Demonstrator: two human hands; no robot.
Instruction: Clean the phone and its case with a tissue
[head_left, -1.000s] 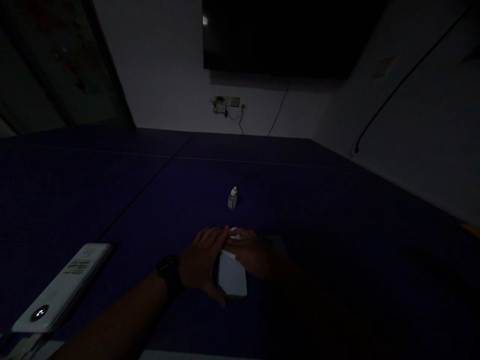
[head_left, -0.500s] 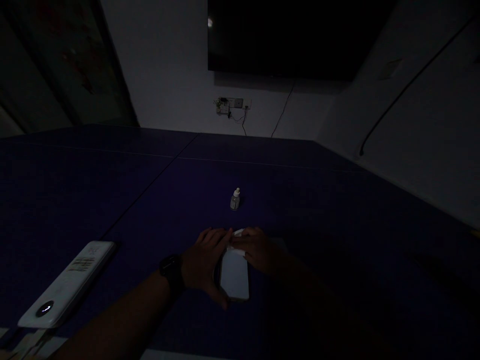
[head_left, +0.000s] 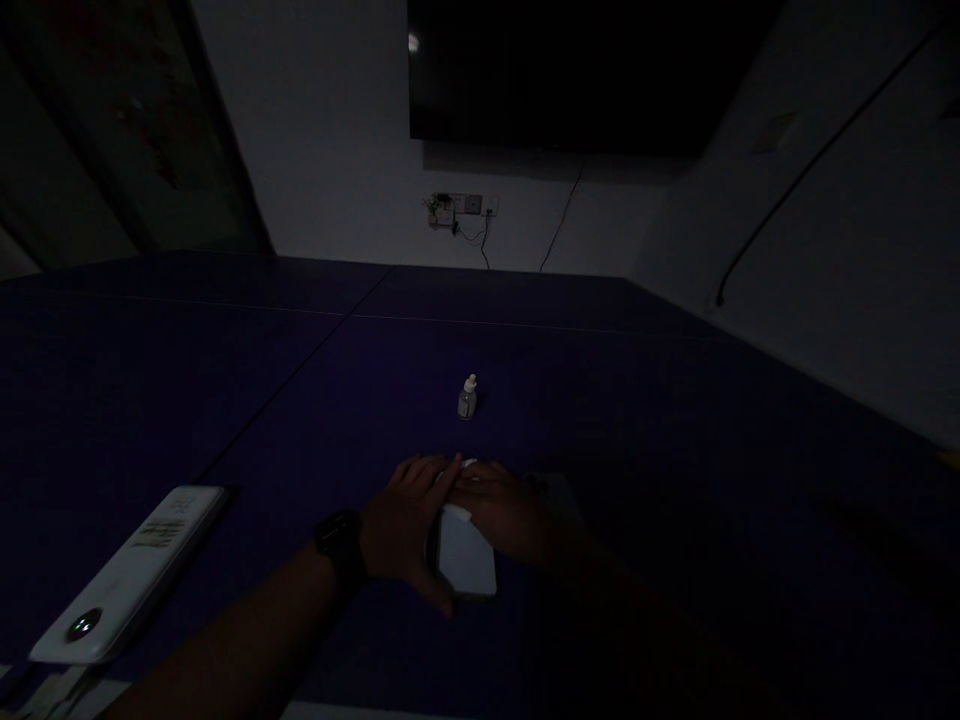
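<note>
A phone (head_left: 466, 560) with a pale, bright face lies flat under my hands. My left hand (head_left: 405, 525), wearing a dark watch (head_left: 337, 532), holds it along the left side, thumb by the lower corner and fingers near the top. My right hand (head_left: 502, 508) presses a white wipe (head_left: 457, 513) onto the phone's upper part; its fingers cover most of the wipe. Just beyond both hands a small clear dropper bottle (head_left: 466, 400) with a white top stands upright.
On the left lies a white power bank (head_left: 131, 575) with a lit round display and a cable at its near end. A dark flat object (head_left: 556, 490) sits right of my right hand, hard to make out. The dark blue table (head_left: 300, 420) reaches the wall beneath a television (head_left: 585, 75).
My right hand has moved slightly down and left with the wipe over the phone. My left hand stays in place on the phone. The view has shifted a little.
</note>
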